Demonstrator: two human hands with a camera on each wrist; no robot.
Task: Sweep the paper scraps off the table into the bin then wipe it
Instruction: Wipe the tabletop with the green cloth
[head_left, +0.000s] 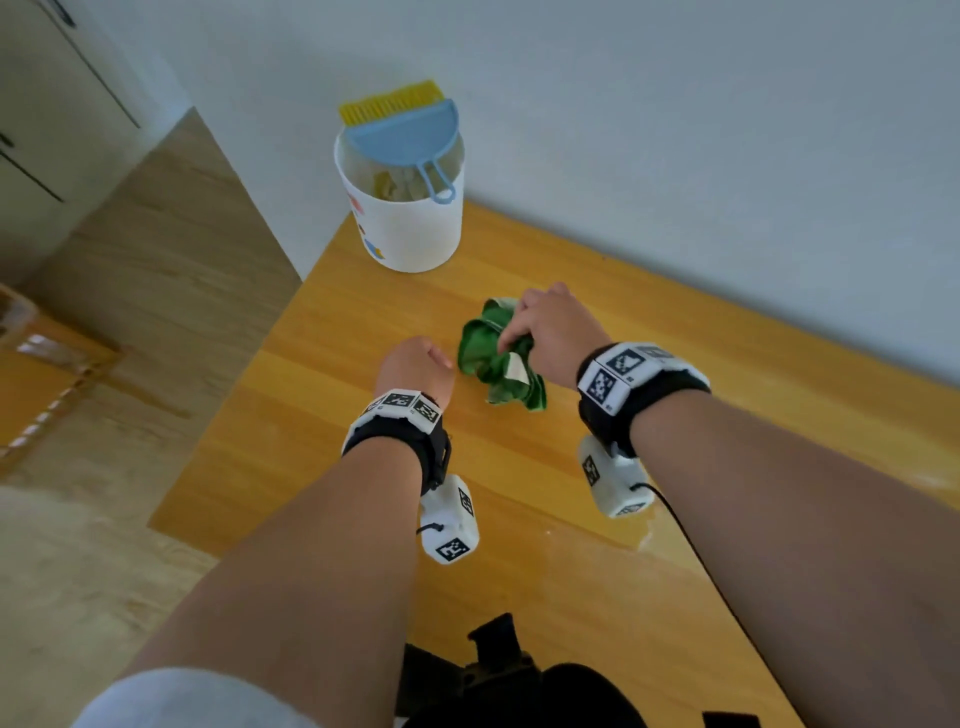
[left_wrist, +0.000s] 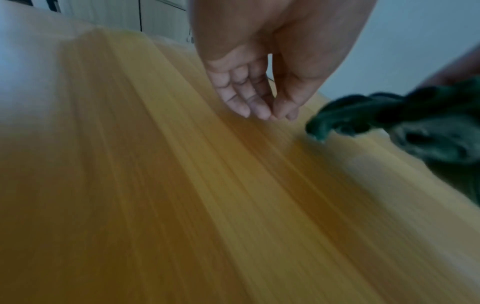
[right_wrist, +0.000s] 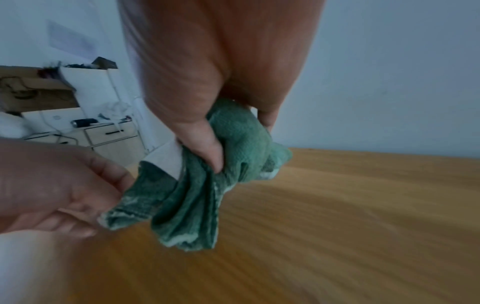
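1. Green cloth (head_left: 497, 358): bunched in right hand (head_left: 550, 332) fingers (right_wrist: 207, 148), hanging over counter (head_left: 675, 415) mid-area.
2. Left hand (head_left: 413, 364): fingers loose, empty, just beside cloth.
3. Head view only: bin (head_left: 405, 218) at counter's far-left corner, dustpan (head_left: 405, 135) on top.

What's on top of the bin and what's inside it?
A blue dustpan lies across the rim of the bin, with a yellow brush behind it. Below, some pale and yellowish scraps show; the dustpan covers the rest of the inside.

Wooden table (head_left: 571, 467), white bin (head_left: 410, 228) on it
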